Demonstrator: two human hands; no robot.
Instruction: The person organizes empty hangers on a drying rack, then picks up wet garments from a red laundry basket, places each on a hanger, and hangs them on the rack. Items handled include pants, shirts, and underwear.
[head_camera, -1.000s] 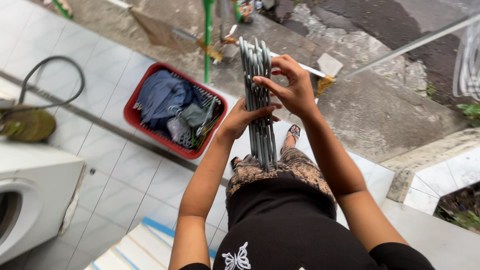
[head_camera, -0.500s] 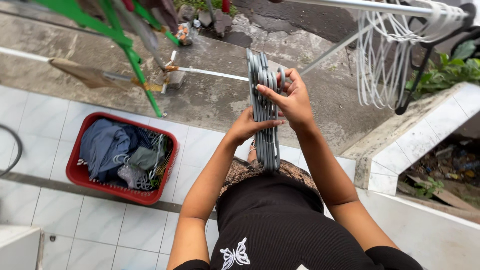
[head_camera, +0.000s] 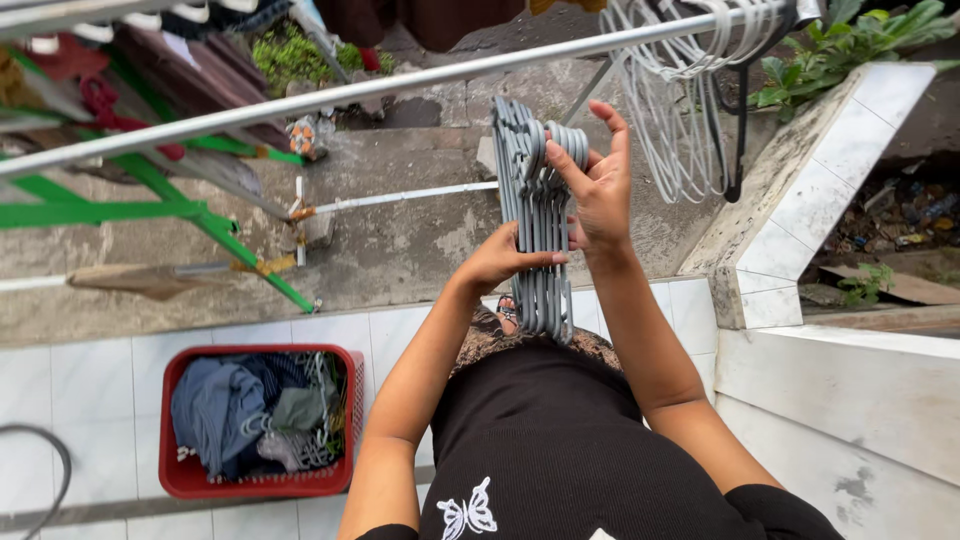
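I hold a bundle of several grey plastic clothes hangers (head_camera: 535, 215) upright in front of me. My left hand (head_camera: 497, 260) grips the bundle around its middle from the left. My right hand (head_camera: 598, 185) is at the hooks near the top, thumb and fingers pinching a hook of one hanger. A long metal drying rail (head_camera: 400, 85) crosses just above and behind the bundle. White hangers (head_camera: 680, 110) dangle from that rail to the right of my right hand.
A red laundry basket (head_camera: 340, 480) full of crumpled clothes stands on the white tiled floor at lower left. A green rack frame (head_camera: 200, 215) with hung clothes stands at left. A white tiled wall (head_camera: 800, 200) and plants are at right.
My view has tilted up, so the rail and white hangers come nearer and the basket drops to lower left. My right hand has shifted from the bundle's side up to its hooks.
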